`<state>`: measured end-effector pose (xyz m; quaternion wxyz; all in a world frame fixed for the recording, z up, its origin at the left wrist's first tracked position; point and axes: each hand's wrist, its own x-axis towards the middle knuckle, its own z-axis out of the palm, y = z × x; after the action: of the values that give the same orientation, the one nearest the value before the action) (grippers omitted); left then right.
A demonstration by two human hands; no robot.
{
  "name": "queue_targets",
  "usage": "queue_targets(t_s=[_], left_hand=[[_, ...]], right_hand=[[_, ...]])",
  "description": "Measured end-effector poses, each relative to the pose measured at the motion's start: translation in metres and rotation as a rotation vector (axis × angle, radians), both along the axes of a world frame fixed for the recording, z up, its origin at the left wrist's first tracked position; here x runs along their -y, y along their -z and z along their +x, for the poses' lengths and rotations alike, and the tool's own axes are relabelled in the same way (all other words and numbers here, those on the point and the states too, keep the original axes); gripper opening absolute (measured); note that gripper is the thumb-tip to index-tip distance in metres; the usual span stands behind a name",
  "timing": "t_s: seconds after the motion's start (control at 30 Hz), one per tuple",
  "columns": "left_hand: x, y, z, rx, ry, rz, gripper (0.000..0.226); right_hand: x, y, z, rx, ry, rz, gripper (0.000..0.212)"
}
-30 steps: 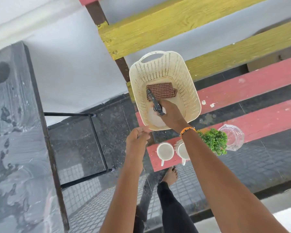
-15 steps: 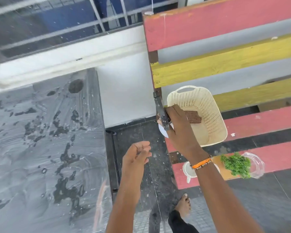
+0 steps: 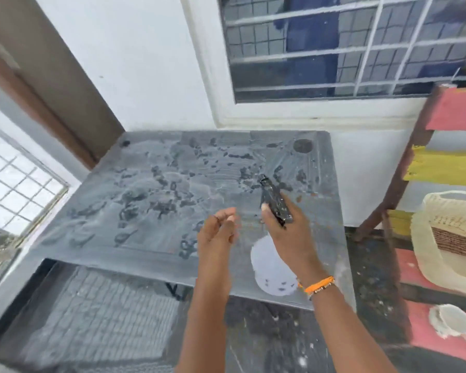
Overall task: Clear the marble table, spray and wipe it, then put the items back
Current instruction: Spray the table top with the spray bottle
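The right hand (image 3: 288, 232) is clamped on a spray bottle (image 3: 273, 261), fingers wrapped around the black trigger head (image 3: 275, 201), whose nozzle points toward the far right part of the worktop (image 3: 145, 189). The bottle's white body hangs below the palm, above the worktop's near right corner. An orange beaded band (image 3: 319, 284) circles that wrist.

The left hand (image 3: 219, 232) hovers just beside the right one, above the near edge of the worktop, fingers loosely curled and gripping nothing.

The grey marble surface carries no objects (only wet smears and dark patches, thickest across its middle and far side), and a dark round spot (image 3: 302, 145) sits by its far right corner.

Off the worktop's right edge stands a bench of red and yellow slats (image 3: 447, 168). A cream perforated basket (image 3: 428, 238) rests on it with a brown checked cloth (image 3: 453, 242) inside, and 1 white cup (image 3: 451, 320) sits on a lower red slat, its outline blurred.
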<state>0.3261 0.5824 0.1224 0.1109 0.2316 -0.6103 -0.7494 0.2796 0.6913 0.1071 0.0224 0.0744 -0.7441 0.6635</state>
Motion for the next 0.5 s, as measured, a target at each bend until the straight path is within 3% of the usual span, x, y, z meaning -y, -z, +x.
queue_targets(t_s=[0.1, 0.43, 0.5], left_hand=[[0.057, -0.005, 0.024, -0.008, -0.106, 0.005, 0.02], [0.2, -0.006, 0.03, -0.001, -0.286, 0.045, 0.016], [0.227, -0.007, 0.017, 0.025, -0.243, 0.02, 0.016]], right_hand=[[0.062, -0.003, 0.013, 0.176, 0.086, -0.208, 0.022], [0.211, 0.024, -0.019, 0.451, -0.178, -0.315, 0.006], [0.238, 0.031, -0.038, 0.518, -0.219, -0.334, 0.017]])
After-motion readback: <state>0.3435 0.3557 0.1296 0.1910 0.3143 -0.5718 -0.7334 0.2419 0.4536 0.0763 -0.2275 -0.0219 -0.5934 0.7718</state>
